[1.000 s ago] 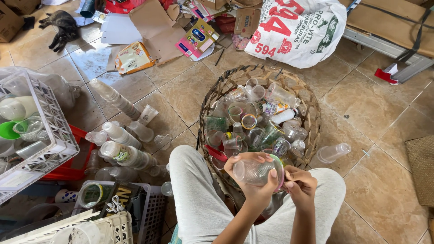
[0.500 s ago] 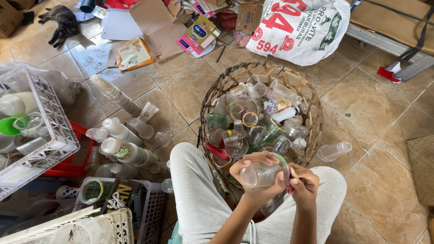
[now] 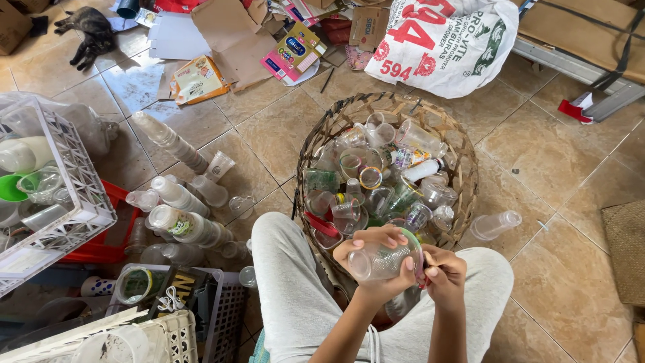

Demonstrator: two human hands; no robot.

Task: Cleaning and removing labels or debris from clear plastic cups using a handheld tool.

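My left hand (image 3: 371, 263) grips a clear plastic cup (image 3: 383, 261) on its side, held over my lap above grey trousers. My right hand (image 3: 441, 271) pinches at the cup's rim, where a thin film lid edge shows. Just beyond my hands stands a round woven basket (image 3: 459, 144) full of several clear plastic cups and small bottles (image 3: 376, 178).
Stacked clear cups (image 3: 176, 195) lie on the tiled floor to my left. A white plastic crate (image 3: 72, 176) holds containers at far left, with grey crates (image 3: 225, 309) in front. A lone bottle (image 3: 494, 225) lies right of the basket. A printed white sack (image 3: 447, 42), cardboard scraps and a lying cat (image 3: 89, 30) are behind.
My hands have stayed over my lap with the cup; the cup has turned slightly and my right fingers have shifted along its rim.
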